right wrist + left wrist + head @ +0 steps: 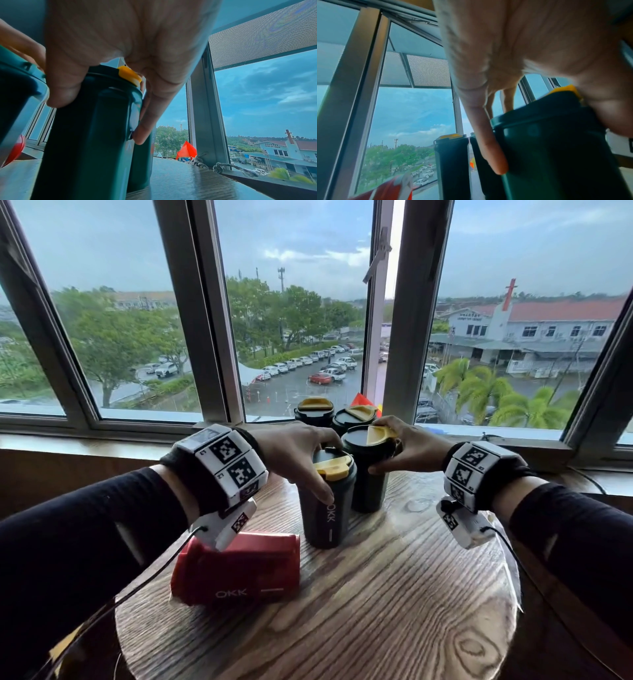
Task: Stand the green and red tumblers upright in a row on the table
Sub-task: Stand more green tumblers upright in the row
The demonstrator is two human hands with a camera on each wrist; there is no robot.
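My left hand point(294, 451) is curled over the top of the nearest dark green tumbler with a yellow lid flap point(327, 501), fingers wrapped down its side, one fingertip point(496, 161) lying along the wall in the left wrist view. My right hand point(407, 446) grips the second dark green tumbler point(368, 470) at its lid, thumb on the near side and fingers point(147, 125) down the far side. Both of these tumblers stand upright on the round wood-grain surface point(376, 594), just beside each other, the one in my right hand a little farther back.

Behind them, near the window sill, I see two more dark green tumblers with yellow lid flaps, one on the left point(313, 410) and one on the right point(354, 417), both upright and close together.

A red tumbler with white lettering point(239, 568) lies on its side at the near left of the surface, under my left wrist and apart from the green ones. Neither hand touches it.

An orange flag point(186, 150) shows beyond the window frame point(202, 313).
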